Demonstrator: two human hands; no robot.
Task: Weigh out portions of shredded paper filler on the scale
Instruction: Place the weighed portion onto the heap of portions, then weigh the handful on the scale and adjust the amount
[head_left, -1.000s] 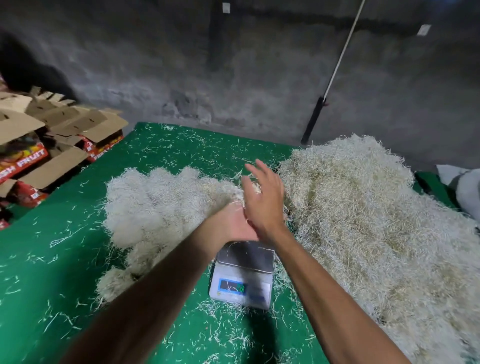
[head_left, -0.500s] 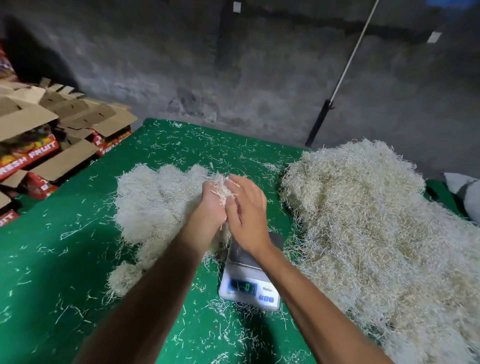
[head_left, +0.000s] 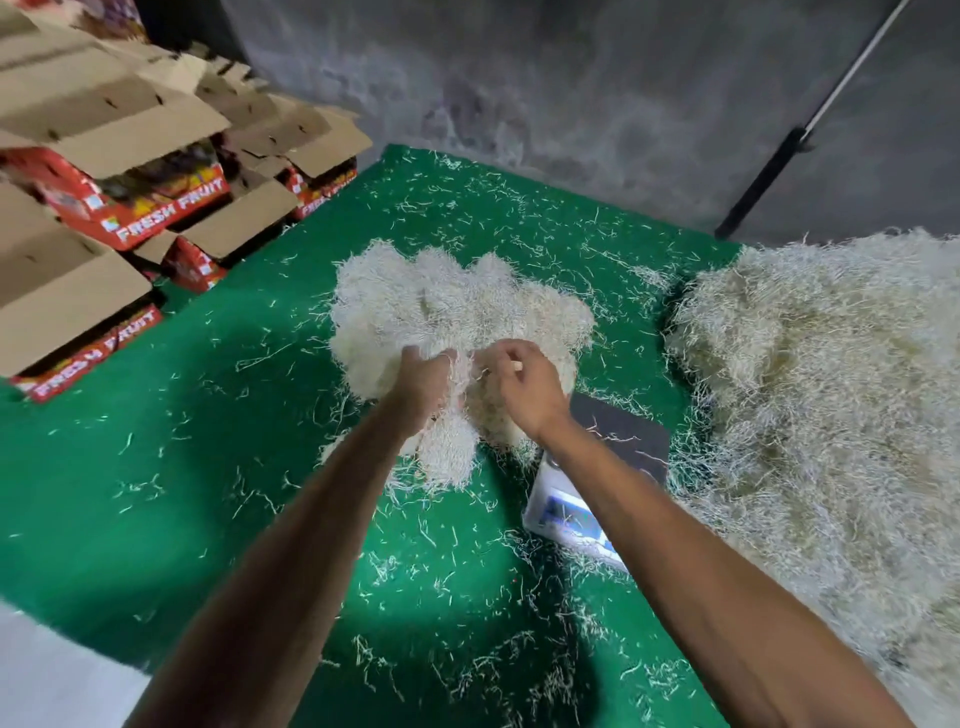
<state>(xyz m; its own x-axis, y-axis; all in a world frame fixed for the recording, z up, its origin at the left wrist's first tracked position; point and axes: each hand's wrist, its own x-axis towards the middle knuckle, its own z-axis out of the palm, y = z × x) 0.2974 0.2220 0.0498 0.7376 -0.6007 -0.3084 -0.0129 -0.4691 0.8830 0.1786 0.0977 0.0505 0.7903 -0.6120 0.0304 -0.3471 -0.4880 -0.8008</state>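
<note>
Near us the scale (head_left: 618, 457) sits on the green mat (head_left: 156, 493), pan bare. Beside it our left hand (head_left: 423, 384) grips a filler clump (head_left: 449, 447); our right hand (head_left: 524, 387) pinches its strands. Beyond lies a pale pile (head_left: 457, 306), a bigger heap (head_left: 831, 389) at the right edge.

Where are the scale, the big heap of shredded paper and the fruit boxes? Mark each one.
scale (head_left: 621, 434), head view, on its dark weighing platform.
big heap of shredded paper (head_left: 831, 374), head view, on the middle of the heap at right.
fruit boxes (head_left: 156, 218), head view, on a red printed side.
</note>
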